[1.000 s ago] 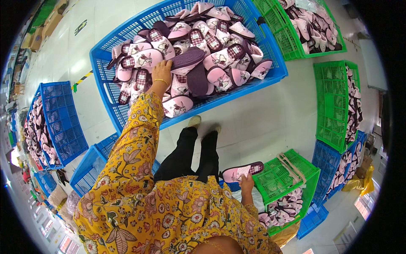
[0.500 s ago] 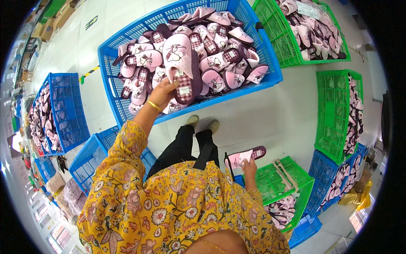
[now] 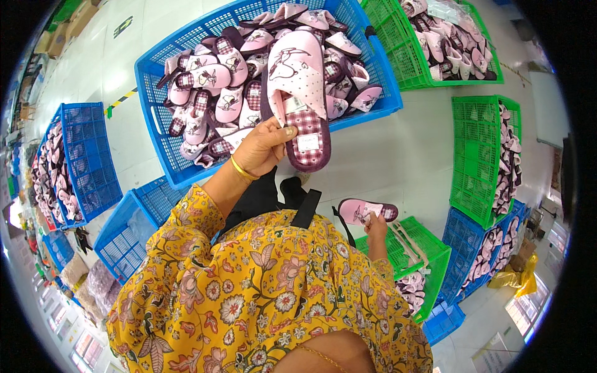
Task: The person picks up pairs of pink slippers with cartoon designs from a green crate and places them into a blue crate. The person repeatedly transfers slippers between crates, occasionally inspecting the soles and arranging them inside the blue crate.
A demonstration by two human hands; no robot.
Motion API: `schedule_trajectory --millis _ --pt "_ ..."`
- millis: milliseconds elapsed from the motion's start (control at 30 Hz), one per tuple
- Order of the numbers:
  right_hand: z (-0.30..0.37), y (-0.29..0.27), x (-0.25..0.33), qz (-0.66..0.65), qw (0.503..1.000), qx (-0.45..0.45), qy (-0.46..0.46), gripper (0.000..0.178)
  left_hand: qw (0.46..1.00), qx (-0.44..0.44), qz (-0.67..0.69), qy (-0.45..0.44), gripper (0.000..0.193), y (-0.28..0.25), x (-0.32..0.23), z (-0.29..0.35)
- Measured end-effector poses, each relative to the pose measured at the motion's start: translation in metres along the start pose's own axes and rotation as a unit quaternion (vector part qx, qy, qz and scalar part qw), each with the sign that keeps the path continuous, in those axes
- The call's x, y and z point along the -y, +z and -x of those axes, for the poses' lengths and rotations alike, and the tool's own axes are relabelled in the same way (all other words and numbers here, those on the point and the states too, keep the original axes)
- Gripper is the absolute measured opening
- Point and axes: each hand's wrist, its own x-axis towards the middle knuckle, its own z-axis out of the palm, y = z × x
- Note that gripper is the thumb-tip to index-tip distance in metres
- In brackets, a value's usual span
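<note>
In my left hand (image 3: 264, 148) is a pink slipper (image 3: 300, 78) with a cartoon print, a dark sole and a checked insole. My thumb lies on the inside edge of its opening, and its toe points away from me. It is held up over the near rim of a large blue crate (image 3: 233, 163) heaped with similar slippers (image 3: 227, 102). Low at my right side, my right hand (image 3: 375, 226) grips a second pink slipper (image 3: 354, 211), its toe turned left and its checked heel to the right. Both hands are closed.
Green crates of slippers (image 3: 398, 59) (image 3: 476, 155) stand at the far right and right. Beside my right arm is another green crate (image 3: 435, 255). Blue crates (image 3: 93, 165) (image 3: 121, 230) stand on the left. Pale floor (image 3: 410, 168) runs between them.
My left hand has lifted its slipper off the heap and brought it nearer and to the right. The right hand, still holding its slipper, has shifted slightly. The crates appear further left.
</note>
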Motion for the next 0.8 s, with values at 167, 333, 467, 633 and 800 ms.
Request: schedule_trajectory --millis 167,333,467,633,800 --pt "0.033 0.032 0.038 -0.162 0.986 -0.023 0.010 0.015 0.998 -0.038 -0.039 -0.015 0.013 0.048 -0.028 0.003" --pt "0.062 0.072 0.077 -0.188 0.981 0.005 -0.040 0.016 0.998 0.036 -0.040 -0.036 0.019 0.030 -0.043 -0.003" --pt "0.075 0.090 0.082 -0.193 0.978 0.029 -0.066 0.017 0.998 0.021 0.032 -0.051 0.025 0.051 -0.057 -0.004" --pt "0.072 0.088 0.053 -0.178 0.983 0.003 -0.035 0.016 0.931 0.232 0.241 -0.146 0.055 0.033 -0.058 -0.014" --pt "0.065 0.070 0.006 -0.170 0.984 -0.045 0.012 0.011 0.872 0.362 0.268 -0.193 0.052 0.029 -0.055 -0.010"
